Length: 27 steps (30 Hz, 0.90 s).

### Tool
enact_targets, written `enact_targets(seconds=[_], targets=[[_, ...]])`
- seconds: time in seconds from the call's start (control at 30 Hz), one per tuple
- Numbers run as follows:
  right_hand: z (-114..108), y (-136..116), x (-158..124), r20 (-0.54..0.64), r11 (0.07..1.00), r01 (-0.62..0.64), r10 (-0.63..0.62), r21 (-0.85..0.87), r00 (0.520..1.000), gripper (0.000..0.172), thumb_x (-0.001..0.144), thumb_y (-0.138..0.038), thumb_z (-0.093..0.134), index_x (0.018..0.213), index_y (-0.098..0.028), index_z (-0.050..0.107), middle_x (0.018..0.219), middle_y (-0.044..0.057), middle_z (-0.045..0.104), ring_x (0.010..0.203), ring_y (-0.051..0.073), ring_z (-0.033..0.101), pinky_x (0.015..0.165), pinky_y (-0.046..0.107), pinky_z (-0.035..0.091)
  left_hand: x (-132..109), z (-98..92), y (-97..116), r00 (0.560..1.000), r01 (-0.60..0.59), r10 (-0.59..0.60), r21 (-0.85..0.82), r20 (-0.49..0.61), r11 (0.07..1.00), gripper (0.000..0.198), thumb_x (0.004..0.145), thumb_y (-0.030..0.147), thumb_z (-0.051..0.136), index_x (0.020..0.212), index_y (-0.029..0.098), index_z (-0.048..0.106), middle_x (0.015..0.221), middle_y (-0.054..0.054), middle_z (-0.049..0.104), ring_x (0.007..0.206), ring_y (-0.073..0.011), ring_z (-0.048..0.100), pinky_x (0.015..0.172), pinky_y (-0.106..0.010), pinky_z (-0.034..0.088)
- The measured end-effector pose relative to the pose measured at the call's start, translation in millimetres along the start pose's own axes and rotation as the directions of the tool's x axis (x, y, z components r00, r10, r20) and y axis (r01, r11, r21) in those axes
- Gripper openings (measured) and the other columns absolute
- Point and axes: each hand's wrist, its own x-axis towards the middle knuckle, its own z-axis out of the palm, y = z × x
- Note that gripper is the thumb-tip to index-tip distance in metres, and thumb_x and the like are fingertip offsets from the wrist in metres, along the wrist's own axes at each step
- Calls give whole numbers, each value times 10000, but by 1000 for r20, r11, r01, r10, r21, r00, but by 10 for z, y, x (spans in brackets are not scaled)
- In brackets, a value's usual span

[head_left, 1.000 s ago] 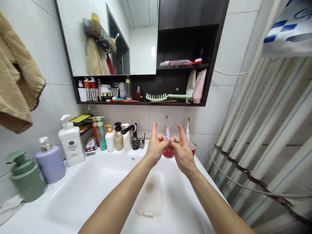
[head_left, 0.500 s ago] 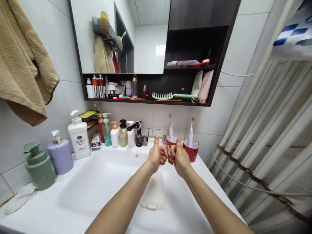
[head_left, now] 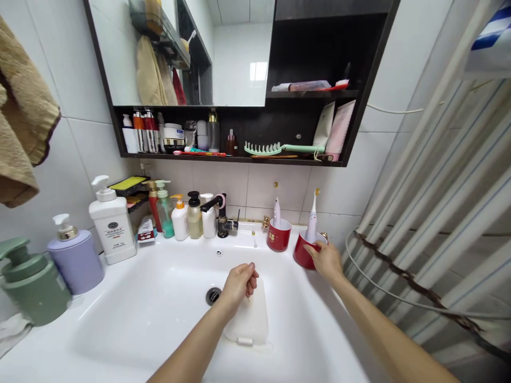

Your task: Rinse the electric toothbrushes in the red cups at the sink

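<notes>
My right hand (head_left: pixel 326 259) is at the right-hand red cup (head_left: pixel 304 257), its thumb and fingers closed on the cup's rim. A white electric toothbrush (head_left: pixel 312 226) stands in that cup. Over the basin hangs my left hand (head_left: pixel 240 284), fingers curled in and nothing visible in them. Below it a flat whitish rectangular thing (head_left: pixel 249 322) lies in the sink (head_left: pixel 159 314); I cannot make out its kind. A second red cup (head_left: pixel 278 237) stands to the left of the first and holds a pinkish electric toothbrush (head_left: pixel 277 211).
A black faucet (head_left: pixel 222 218) rises at the sink's back edge. Several pump bottles (head_left: pixel 180 221) line the left and back, among them a purple one (head_left: pixel 75 260) and a green one (head_left: pixel 35 290). A mirror cabinet (head_left: pixel 235 159) hangs above. White pipes (head_left: pixel 423 186) run on the right.
My hands were together as fists, thumbs up, in front of the cups. The right has moved right onto the red cup; the left has dropped toward the basin. The view has shifted slightly.
</notes>
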Motion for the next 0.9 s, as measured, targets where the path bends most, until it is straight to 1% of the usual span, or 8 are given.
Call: enact_targets(seconds=[0.2, 0.33, 0.4, 0.5, 0.6, 0.7, 0.83, 0.9], targets=[[-89, -151, -633, 131, 988, 155, -152, -16, 980, 124, 558, -310, 494, 526, -197, 533, 895, 59, 440, 854, 233, 417, 722, 340, 317, -1, 57, 42, 987, -144, 156, 189, -49, 971, 160, 622, 292, 415, 617, 136, 449, 558, 4, 477, 473, -66, 426, 424, -181, 299], [88, -309, -1013, 243, 976, 215, -218, 40, 945, 109, 595, -272, 468, 582, -202, 549, 984, 52, 423, 902, 199, 418, 737, 292, 339, 69, 133, 130, 930, -307, 359, 380, -72, 872, 277, 595, 286, 471, 827, 135, 484, 826, -68, 528, 745, -128, 471, 644, -228, 350], [226, -382, -1144, 282, 972, 227, -233, 54, 931, 128, 613, -265, 447, 568, -191, 541, 1012, 60, 418, 915, 202, 420, 726, 290, 349, 144, 150, 132, 924, -301, 375, 456, -79, 837, 398, 568, 292, 507, 930, 133, 455, 926, -92, 509, 830, -154, 454, 703, -243, 333], [420, -461, -1276, 324, 971, 235, -239, 54, 915, 159, 629, -262, 422, 556, -176, 534, 1069, 85, 388, 927, 219, 421, 690, 296, 364, 296, 109, 55, 941, -240, 325, 490, -95, 838, 388, 552, 267, 525, 914, 140, 473, 857, -81, 548, 765, -160, 485, 671, -247, 349], [555, -496, -1340, 375, 973, 231, -220, 14, 901, 174, 639, -265, 405, 560, -170, 528, 1132, 107, 335, 953, 225, 408, 661, 290, 371, 437, 14, -59, 936, -201, 309, 468, -167, 861, 240, 578, 203, 489, 803, 128, 520, 711, -67, 575, 641, -149, 503, 614, -249, 362], [637, -501, -1352, 397, 973, 230, -205, -16, 894, 186, 649, -274, 390, 559, -170, 516, 1176, 106, 289, 954, 219, 412, 625, 279, 377, 493, -71, -81, 912, -222, 341, 421, -230, 879, 211, 625, 183, 427, 806, 116, 512, 733, -73, 568, 653, -134, 500, 620, -237, 362], [726, -487, -1336, 392, 972, 234, -201, -38, 898, 216, 654, -281, 383, 517, -167, 506, 1202, 83, 265, 891, 203, 461, 596, 274, 379, 388, -147, 173, 813, -451, 472, 144, -341, 881, 255, 610, 197, 469, 858, 139, 486, 794, -40, 545, 707, -106, 483, 648, -202, 355], [759, -472, -1327, 400, 972, 233, -197, -42, 895, 216, 652, -279, 383, 529, -170, 522, 1211, 73, 257, 834, 192, 493, 580, 278, 381, 270, -173, 353, 790, -512, 458, -26, -408, 859, 258, 592, 212, 500, 842, 152, 488, 778, -18, 538, 709, -95, 477, 644, -189, 353]])
